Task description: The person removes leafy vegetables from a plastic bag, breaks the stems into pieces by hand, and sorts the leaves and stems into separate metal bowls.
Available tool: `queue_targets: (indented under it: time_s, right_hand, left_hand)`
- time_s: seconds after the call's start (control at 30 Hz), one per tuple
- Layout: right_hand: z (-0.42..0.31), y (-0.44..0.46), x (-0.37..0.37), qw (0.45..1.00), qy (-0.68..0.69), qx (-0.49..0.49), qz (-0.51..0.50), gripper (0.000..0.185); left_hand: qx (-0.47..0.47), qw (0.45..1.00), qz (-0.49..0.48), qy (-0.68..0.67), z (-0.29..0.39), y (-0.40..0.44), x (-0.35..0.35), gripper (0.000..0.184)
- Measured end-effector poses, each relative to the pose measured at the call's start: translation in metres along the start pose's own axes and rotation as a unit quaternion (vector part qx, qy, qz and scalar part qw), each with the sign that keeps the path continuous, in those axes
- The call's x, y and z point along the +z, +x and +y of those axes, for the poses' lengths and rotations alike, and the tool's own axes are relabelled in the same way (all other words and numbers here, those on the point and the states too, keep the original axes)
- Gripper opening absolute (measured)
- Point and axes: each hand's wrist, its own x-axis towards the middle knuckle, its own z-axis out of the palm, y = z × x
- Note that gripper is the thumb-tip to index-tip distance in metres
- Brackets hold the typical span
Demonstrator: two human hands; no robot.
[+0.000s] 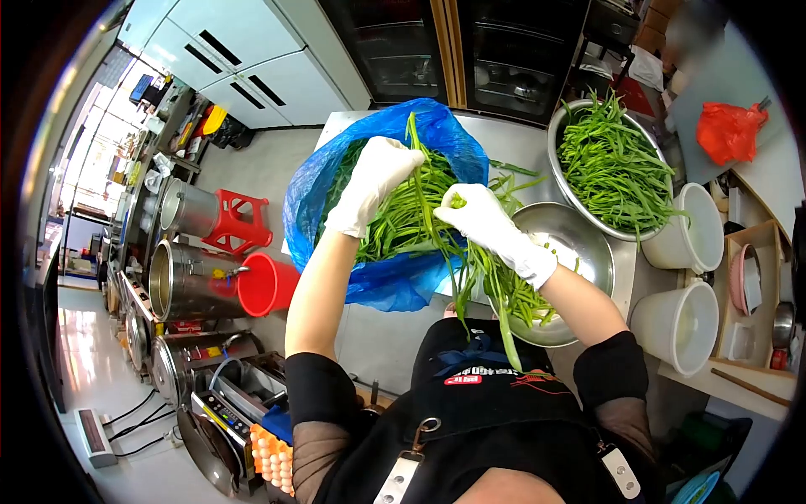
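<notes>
Both of my hands wear white gloves. My left hand (378, 181) is over an open blue plastic bag (306, 193), its fingers pinched on an upright stalk of water spinach. Inside the bag lies a heap of long green water spinach (399, 214). Right of it, my right hand (487, 218) is closed around more stalks, whose leafy ends (470, 286) hang below the hand. Beneath my right wrist, a steel bowl (600, 260) holds short green pieces (525, 307). What lies under my right palm is hidden.
A larger steel basin (558, 151) heaped with greens stands at the upper right. White buckets (676, 323) are beside it. To the left are a red bucket (269, 286), a red stool (239, 220) and metal pots (197, 281). Eggs (273, 462) sit at lower left.
</notes>
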Motion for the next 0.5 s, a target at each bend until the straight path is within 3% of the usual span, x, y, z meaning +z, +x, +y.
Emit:
queue_targets:
  time_s: [0.07, 0.1, 0.23, 0.5]
  right_hand:
    - [0.012, 0.003, -0.002, 0.999, 0.041, -0.015, 0.014, 0.022]
    - [0.010, 0.003, -0.004, 0.992, 0.126, 0.015, -0.006, 0.017]
    - [0.003, 0.002, -0.018, 0.970, 0.220, 0.065, -0.074, 0.015]
    - [-0.004, 0.000, -0.024, 0.957, 0.252, 0.082, -0.120, 0.017]
  left_hand:
    - [0.001, 0.999, -0.001, -0.040, -0.005, 0.003, 0.006, 0.024]
    - [0.002, 0.998, -0.001, -0.055, -0.005, 0.002, 0.008, 0.024]
    - [-0.010, 0.996, -0.010, -0.091, -0.004, 0.001, 0.013, 0.022]
    - [0.014, 0.994, -0.016, -0.104, 0.004, 0.003, 0.023, 0.019]
